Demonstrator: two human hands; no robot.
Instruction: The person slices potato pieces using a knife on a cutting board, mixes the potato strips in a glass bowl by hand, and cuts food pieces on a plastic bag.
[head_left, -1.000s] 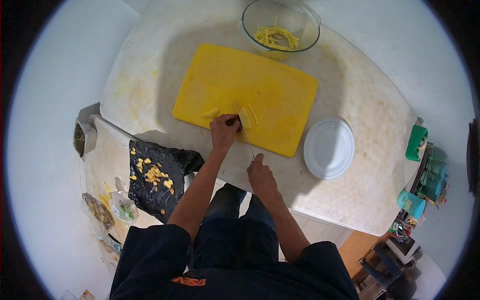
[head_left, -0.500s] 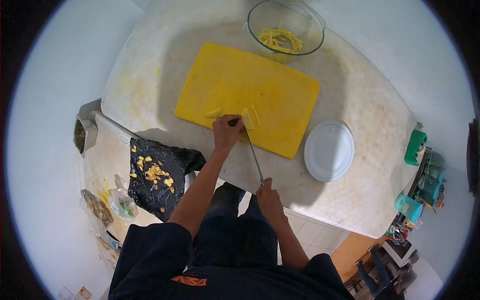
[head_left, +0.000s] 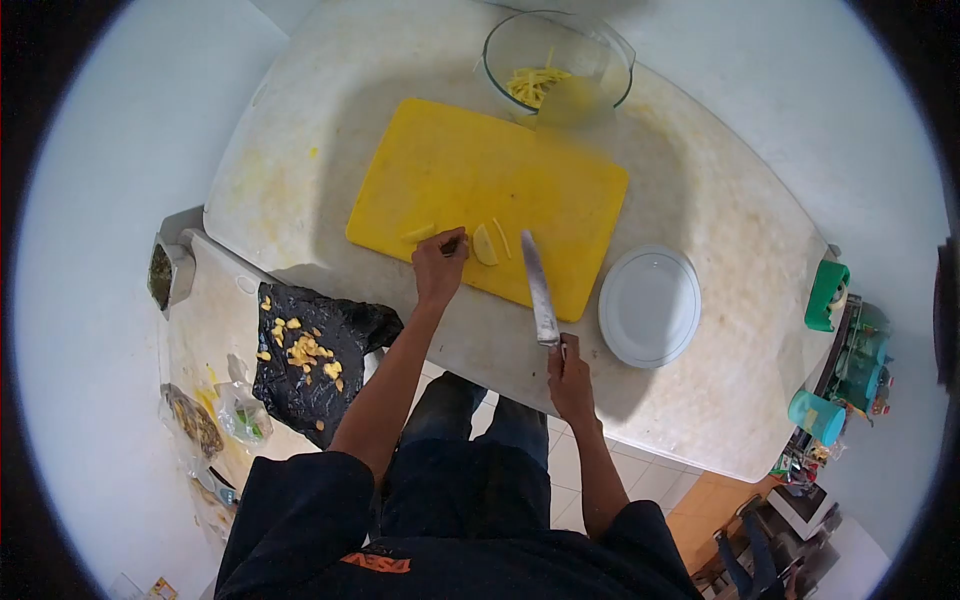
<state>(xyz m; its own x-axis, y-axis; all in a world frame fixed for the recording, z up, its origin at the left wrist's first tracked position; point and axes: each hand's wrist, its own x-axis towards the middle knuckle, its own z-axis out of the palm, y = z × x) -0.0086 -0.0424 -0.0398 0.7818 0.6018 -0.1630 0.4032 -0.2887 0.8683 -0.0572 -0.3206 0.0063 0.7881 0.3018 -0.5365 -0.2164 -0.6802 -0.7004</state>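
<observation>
We hold the knife (head_left: 540,295) by its handle, the fingers of our right hand (head_left: 571,383) closed around it; the blade points away from us, ahead of that hand and slightly to its left, its tip over the cutting board (head_left: 470,160). Between the blade and our left hand (head_left: 440,267) we see a thin yellow strip (head_left: 502,238) and, nearer the left fingers, a rounded pale slice (head_left: 485,245), both lying on the board. Our left hand bends over the board's near edge with its fingers curled narrow, just beside the slice; we cannot tell whether they touch it or grip anything. Just ahead of those fingers and to their left lies another pale piece (head_left: 419,233), partly hidden by the hand. The yellow board stretches forward beyond both our hands, on a whitish table (head_left: 720,390). To the right of our right hand and a little ahead of it, we have a white plate (head_left: 650,307) apart from the board. Well ahead of both hands, past the board's far edge, stands a glass bowl (head_left: 600,55) with yellow strips (head_left: 530,85) in it, its near right part veiled by a blurred yellowish patch. Well to the left of our left hand and somewhat nearer our body, a black plastic bag (head_left: 285,395) lies spread beneath scattered yellow-brown scraps (head_left: 306,350).
</observation>
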